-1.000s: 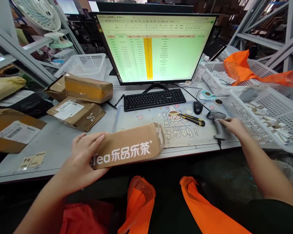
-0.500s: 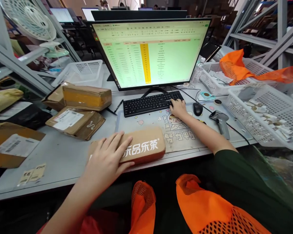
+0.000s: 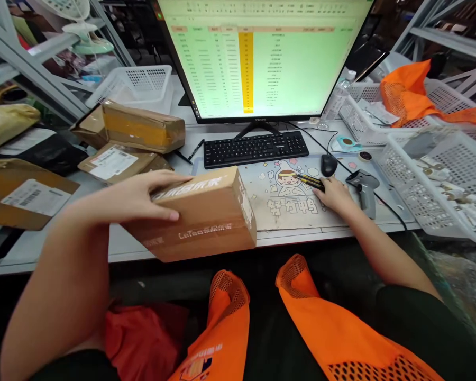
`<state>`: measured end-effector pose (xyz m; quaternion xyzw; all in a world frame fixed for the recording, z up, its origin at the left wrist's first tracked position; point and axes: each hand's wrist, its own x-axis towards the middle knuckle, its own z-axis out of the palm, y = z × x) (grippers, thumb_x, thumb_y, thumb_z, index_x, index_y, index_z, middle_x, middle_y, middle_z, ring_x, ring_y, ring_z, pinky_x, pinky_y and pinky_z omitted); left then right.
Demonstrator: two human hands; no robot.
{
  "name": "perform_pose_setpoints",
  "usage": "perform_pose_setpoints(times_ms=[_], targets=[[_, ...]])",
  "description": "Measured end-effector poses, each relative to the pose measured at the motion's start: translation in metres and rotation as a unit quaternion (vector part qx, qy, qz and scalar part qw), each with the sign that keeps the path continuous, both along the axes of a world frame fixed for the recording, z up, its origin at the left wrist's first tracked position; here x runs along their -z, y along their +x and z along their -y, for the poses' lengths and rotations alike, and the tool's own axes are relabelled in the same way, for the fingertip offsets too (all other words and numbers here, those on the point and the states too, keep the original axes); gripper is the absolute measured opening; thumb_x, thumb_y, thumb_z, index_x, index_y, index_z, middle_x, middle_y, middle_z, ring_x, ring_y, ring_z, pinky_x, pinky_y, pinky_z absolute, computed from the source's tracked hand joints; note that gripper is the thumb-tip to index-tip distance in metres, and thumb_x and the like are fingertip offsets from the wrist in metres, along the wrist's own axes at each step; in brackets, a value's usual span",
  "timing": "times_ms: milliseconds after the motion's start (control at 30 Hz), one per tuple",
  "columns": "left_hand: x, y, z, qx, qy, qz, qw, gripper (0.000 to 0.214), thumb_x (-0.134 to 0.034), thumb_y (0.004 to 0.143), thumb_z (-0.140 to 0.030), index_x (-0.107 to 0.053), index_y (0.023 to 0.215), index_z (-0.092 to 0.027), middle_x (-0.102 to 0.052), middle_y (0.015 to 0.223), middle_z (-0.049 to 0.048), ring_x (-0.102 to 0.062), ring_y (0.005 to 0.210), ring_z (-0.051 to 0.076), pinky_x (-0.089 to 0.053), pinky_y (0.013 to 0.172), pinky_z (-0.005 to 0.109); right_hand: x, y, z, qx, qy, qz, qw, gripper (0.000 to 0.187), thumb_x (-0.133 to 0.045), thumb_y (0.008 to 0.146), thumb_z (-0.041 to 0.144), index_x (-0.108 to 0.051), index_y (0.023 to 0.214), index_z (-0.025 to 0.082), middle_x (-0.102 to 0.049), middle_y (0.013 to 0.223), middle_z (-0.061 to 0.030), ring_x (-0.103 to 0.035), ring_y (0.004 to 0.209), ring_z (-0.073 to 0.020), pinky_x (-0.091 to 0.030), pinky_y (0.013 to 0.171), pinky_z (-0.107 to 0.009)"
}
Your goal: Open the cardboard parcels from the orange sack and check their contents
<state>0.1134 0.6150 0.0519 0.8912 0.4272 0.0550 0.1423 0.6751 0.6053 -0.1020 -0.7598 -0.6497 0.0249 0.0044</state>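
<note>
My left hand [image 3: 143, 198] grips a brown cardboard box [image 3: 206, 217] with white lettering and holds it tilted above the front edge of the desk. My right hand [image 3: 335, 193] lies on the cartoon desk mat [image 3: 289, 203], its fingers closing on a yellow and black utility knife [image 3: 309, 181]. A grey barcode scanner [image 3: 365, 185] lies just right of that hand, and a black mouse [image 3: 328, 165] sits behind it. The black keyboard [image 3: 256, 148] stands under the monitor [image 3: 262, 58], which shows a green spreadsheet.
Taped brown parcels [image 3: 138, 129] and flat packets [image 3: 24, 193] are piled on the left of the desk. White plastic baskets [image 3: 440, 174] with small items fill the right side, one holding an orange vest [image 3: 408, 92]. Another basket [image 3: 138, 87] and a fan stand at the back left.
My left hand lifted the box off the desk and tipped it onto its side. My right hand left the keyboard and came to the utility knife on the mat.
</note>
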Motion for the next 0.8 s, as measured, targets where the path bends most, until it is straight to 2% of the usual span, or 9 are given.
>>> perform_pose_setpoints(times_ms=[133, 200, 267, 333, 400, 500, 567, 633, 800], targets=[[0.006, 0.049, -0.067, 0.047, -0.301, -0.061, 0.951, 0.081, -0.065, 0.082, -0.061, -0.063, 0.148, -0.015, -0.081, 0.127, 0.0053, -0.080, 0.096, 0.019, -0.065, 0.080, 0.032, 0.008, 0.004, 0.021, -0.005, 0.053, -0.017, 0.998, 0.050, -0.050, 0.104, 0.037, -0.064, 0.140, 0.005, -0.065, 0.135, -0.0277, -0.059, 0.127, -0.0400, -0.045, 0.109, -0.051], [0.018, 0.079, -0.083, 0.064, -0.344, -0.077, 0.934, 0.077, -0.055, 0.085, -0.058, -0.063, 0.145, -0.010, -0.081, 0.124, 0.0055, -0.079, 0.095, 0.017, -0.063, 0.081, 0.028, 0.008, 0.003, 0.027, -0.019, 0.083, -0.047, 0.995, 0.051, -0.050, 0.101, 0.034, -0.061, 0.140, 0.002, -0.063, 0.136, -0.0300, -0.060, 0.126, -0.0403, -0.047, 0.108, -0.050], [0.029, 0.101, -0.076, 0.062, -0.292, -0.091, 0.950, 0.082, -0.044, 0.089, -0.064, -0.066, 0.140, -0.005, -0.080, 0.125, 0.0056, -0.078, 0.104, 0.019, -0.060, 0.091, 0.028, 0.008, 0.004, 0.040, -0.018, 0.103, -0.090, 0.990, 0.052, -0.051, 0.099, 0.035, -0.057, 0.140, 0.003, -0.062, 0.138, -0.0305, -0.062, 0.124, -0.0401, -0.049, 0.107, -0.049], [0.037, 0.115, -0.045, 0.035, -0.158, -0.081, 0.983, 0.087, -0.028, 0.096, -0.067, -0.067, 0.141, -0.002, -0.074, 0.137, 0.0089, -0.073, 0.121, 0.025, -0.053, 0.108, 0.034, 0.008, 0.005, 0.062, 0.010, 0.118, -0.146, 0.982, 0.051, -0.056, 0.096, 0.043, -0.057, 0.135, 0.010, -0.067, 0.131, -0.0270, -0.066, 0.118, -0.0393, -0.053, 0.101, -0.049], [0.047, 0.130, 0.007, -0.003, 0.012, -0.060, 0.998, 0.083, -0.029, 0.103, -0.065, -0.065, 0.146, -0.004, -0.064, 0.153, 0.0174, -0.063, 0.139, 0.035, -0.045, 0.121, 0.051, 0.008, 0.002, 0.089, 0.042, 0.138, -0.221, 0.965, 0.050, -0.066, 0.089, 0.051, -0.056, 0.125, 0.019, -0.072, 0.114, -0.0183, -0.070, 0.105, -0.0358, -0.057, 0.091, -0.046], [0.075, 0.158, 0.096, -0.053, 0.141, 0.001, 0.989, 0.086, -0.064, 0.095, -0.069, -0.058, 0.155, -0.008, -0.045, 0.168, 0.0265, -0.041, 0.158, 0.050, -0.031, 0.128, 0.073, 0.005, -0.017, 0.125, 0.012, 0.145, -0.362, 0.921, 0.053, -0.077, 0.081, 0.054, -0.053, 0.117, 0.024, -0.073, 0.097, -0.0063, -0.073, 0.091, -0.0279, -0.059, 0.082, -0.039], [0.099, 0.174, 0.140, -0.085, 0.173, 0.034, 0.981, 0.075, -0.069, 0.096, -0.053, -0.058, 0.155, -0.008, -0.049, 0.165, 0.0278, -0.043, 0.158, 0.049, -0.035, 0.127, 0.070, 0.001, -0.039, 0.137, -0.086, 0.115, -0.433, 0.890, 0.049, -0.077, 0.087, 0.050, -0.056, 0.123, 0.025, -0.075, 0.099, -0.0049, -0.075, 0.094, -0.0250, -0.061, 0.087, -0.038], [0.119, 0.177, 0.165, -0.114, 0.207, 0.072, 0.969, 0.056, -0.064, 0.098, -0.035, -0.064, 0.148, -0.011, -0.059, 0.157, 0.0251, -0.053, 0.152, 0.043, -0.043, 0.123, 0.062, -0.003, -0.061, 0.140, -0.212, 0.097, -0.447, 0.864, 0.038, -0.069, 0.097, 0.041, -0.061, 0.130, 0.025, -0.077, 0.105, -0.0064, -0.076, 0.100, -0.0238, -0.062, 0.093, -0.040], [0.141, 0.150, 0.187, -0.236, 0.265, 0.115, 0.928, 0.032, -0.068, 0.098, -0.029, -0.075, 0.129, -0.028, -0.072, 0.145, 0.0142, -0.060, 0.145, 0.042, -0.030, 0.125, 0.074, -0.004, -0.104, 0.131, -0.439, 0.118, -0.287, 0.843, 0.040, -0.050, 0.109, 0.029, -0.067, 0.146, 0.025, -0.076, 0.114, -0.0115, -0.074, 0.096, -0.0225, -0.061, 0.084, -0.036]])
